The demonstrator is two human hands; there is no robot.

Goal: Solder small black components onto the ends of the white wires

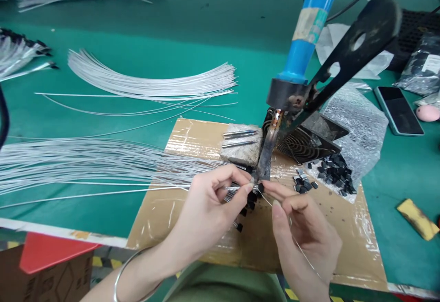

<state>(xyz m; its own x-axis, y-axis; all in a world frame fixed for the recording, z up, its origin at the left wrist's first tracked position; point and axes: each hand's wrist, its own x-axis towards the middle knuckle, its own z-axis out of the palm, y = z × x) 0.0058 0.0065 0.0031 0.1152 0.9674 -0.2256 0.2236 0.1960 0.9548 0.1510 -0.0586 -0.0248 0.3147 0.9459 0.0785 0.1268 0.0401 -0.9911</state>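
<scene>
Thumb and forefinger of my left hand (213,210) are pinched together on the end of a white wire (178,186), right by the tip (264,162) of a blue-handled soldering iron (305,31) held in a stand, pointing down. A thin strand of solder wire (266,199) runs through the closed fingers of my right hand (305,233) and trails over its palm. The right fingertips reach to a small black connector (260,187) at the iron tip. Several wires with black connectors (239,227) lie beneath my left hand, partly hidden.
A sponge-like block (240,153) with metal rods sits behind the hands on cardboard (154,219). Loose black connectors (337,173) lie on bubble wrap (360,123), beside a small fan (299,148). A wire bundle (151,84), phone (398,109) and yellow piece (417,219) surround it.
</scene>
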